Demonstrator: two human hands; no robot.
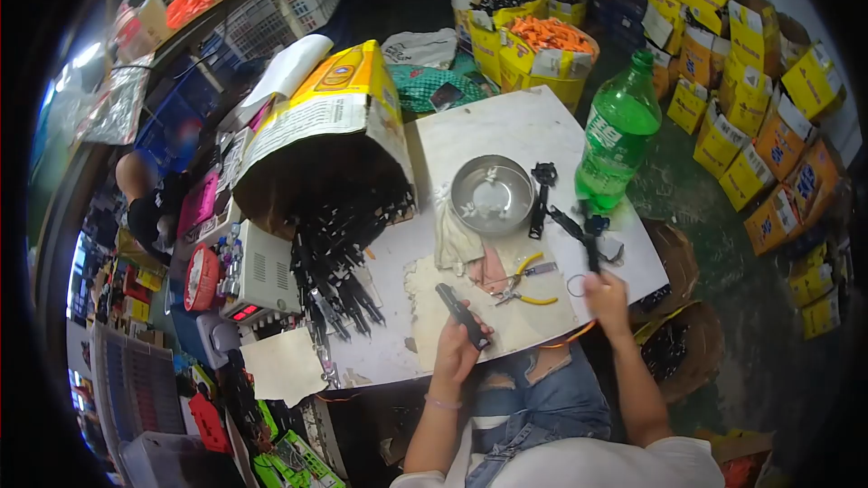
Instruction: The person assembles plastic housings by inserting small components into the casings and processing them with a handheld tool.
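My left hand (457, 352) is closed round a black elongated part (463, 314) above the table's front edge. On the right, my right hand (606, 298) grips a black tool (593, 248) that points away from me; its far end is blurred. Between the hands lie yellow-handled pliers (524, 287) on a worn sheet. A metal bowl (493, 196) with small white pieces stands behind them, beside a whitish cloth (457, 239). Black parts (541, 201) lie right of the bowl. Many black parts (334, 262) spill from a tipped yellow bag (387, 117) on the left.
A green bottle (619, 136) stands at the table's right edge. Left of the table is a power unit (264, 267) with a red display. Boxes of orange parts (551, 36) stand behind, yellow boxes (746, 81) at right. Another person (145, 203) is at far left.
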